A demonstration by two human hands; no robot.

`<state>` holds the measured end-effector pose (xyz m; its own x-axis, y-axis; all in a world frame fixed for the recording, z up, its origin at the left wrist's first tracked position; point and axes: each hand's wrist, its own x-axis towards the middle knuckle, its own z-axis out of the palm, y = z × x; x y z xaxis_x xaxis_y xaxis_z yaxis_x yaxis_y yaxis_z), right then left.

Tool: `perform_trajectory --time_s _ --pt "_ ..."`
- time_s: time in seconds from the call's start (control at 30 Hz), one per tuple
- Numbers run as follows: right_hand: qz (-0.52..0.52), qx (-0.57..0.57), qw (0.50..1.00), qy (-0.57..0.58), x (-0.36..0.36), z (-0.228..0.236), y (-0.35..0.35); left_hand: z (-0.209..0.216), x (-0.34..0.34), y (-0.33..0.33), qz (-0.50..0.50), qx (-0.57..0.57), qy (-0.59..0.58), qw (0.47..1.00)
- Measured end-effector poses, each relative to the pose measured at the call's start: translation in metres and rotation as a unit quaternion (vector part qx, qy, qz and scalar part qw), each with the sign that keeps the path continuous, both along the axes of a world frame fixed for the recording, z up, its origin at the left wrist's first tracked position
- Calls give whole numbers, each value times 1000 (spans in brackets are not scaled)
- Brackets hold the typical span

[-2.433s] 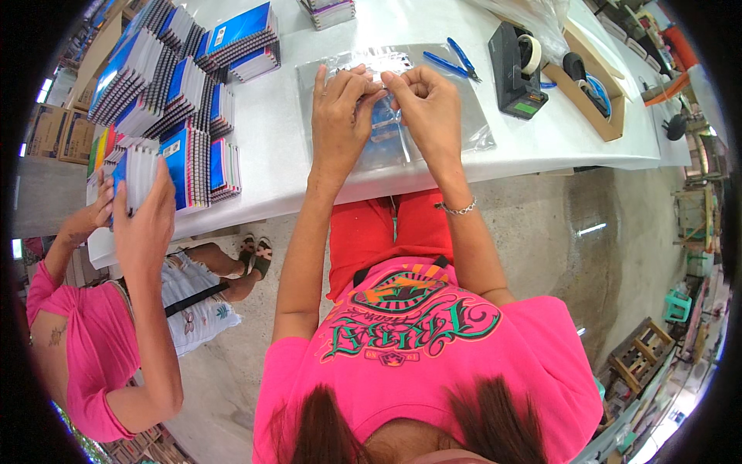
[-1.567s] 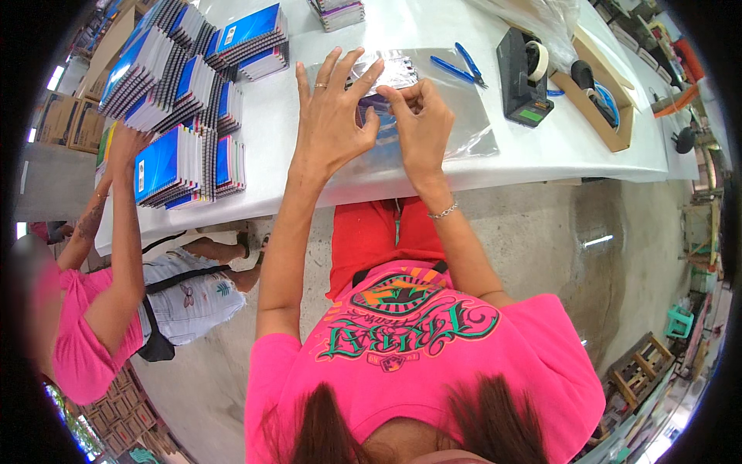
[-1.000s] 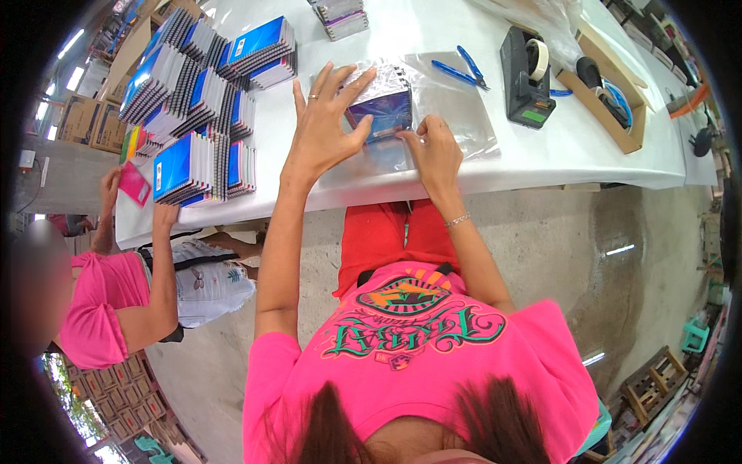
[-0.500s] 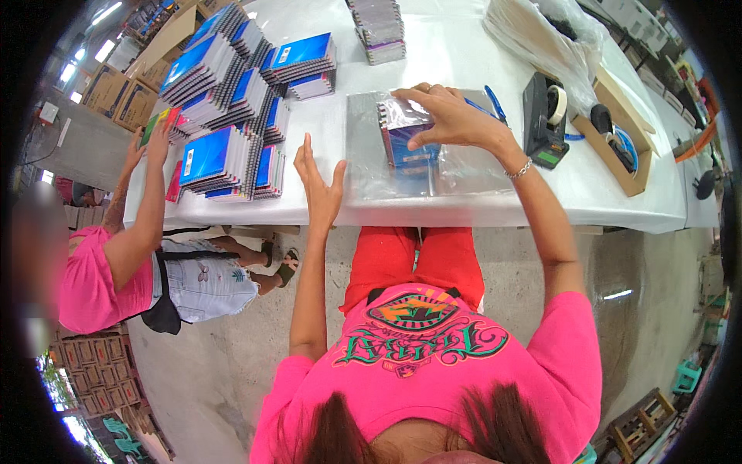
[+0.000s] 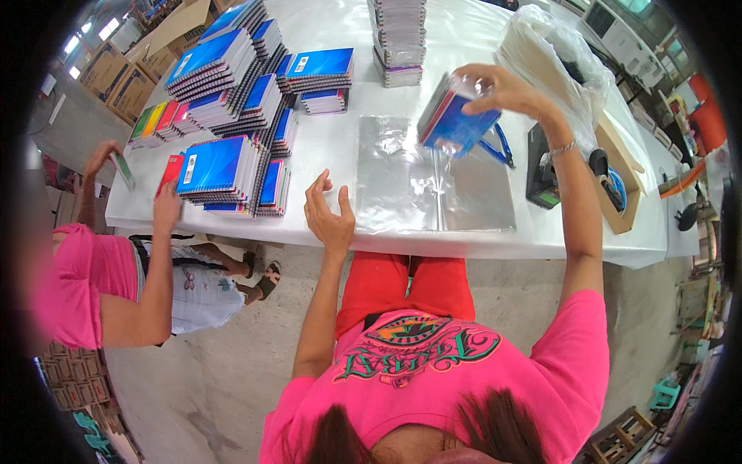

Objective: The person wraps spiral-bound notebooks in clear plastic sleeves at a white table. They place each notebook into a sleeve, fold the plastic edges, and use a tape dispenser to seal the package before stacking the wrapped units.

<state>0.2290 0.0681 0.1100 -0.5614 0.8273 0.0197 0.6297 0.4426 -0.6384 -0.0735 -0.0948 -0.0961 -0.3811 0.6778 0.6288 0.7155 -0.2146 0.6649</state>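
My right hand (image 5: 506, 89) grips a bundle of blue-covered spiral notebooks (image 5: 457, 122) wrapped in clear plastic, tilted above the table. Under and beside it, clear plastic bags (image 5: 410, 185) lie flat near the front edge. My left hand (image 5: 331, 213) hovers by the left side of these bags, empty, its fingers apart. Blue-handled scissors (image 5: 501, 148) rest just right of the bundle, partly hidden by it. Left of my left hand stand tall stacks of blue spiral notebooks (image 5: 212, 164).
At the back is a stack of wrapped notebooks (image 5: 398, 39). To the right stand a black tape dispenser (image 5: 542, 174), an open cardboard box (image 5: 618, 215) with cables and a crumpled plastic bag (image 5: 541, 46). On the left a co-worker's hand (image 5: 166, 207) touches a red notebook (image 5: 171, 172).
My right hand has lifted the wrapped notebooks off the flat bags and moved them right and away from me. The co-worker's hands have moved apart, one reaching the red notebook.
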Motion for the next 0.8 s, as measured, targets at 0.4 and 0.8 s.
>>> perform_trajectory --time_s 0.4,0.8 --pt "-180 290 936 -83 13 -180 144 -3 3 5 26 37 5 999" --pt "-181 -262 838 443 -189 -134 131 -2 4 3 29 31 13 999"
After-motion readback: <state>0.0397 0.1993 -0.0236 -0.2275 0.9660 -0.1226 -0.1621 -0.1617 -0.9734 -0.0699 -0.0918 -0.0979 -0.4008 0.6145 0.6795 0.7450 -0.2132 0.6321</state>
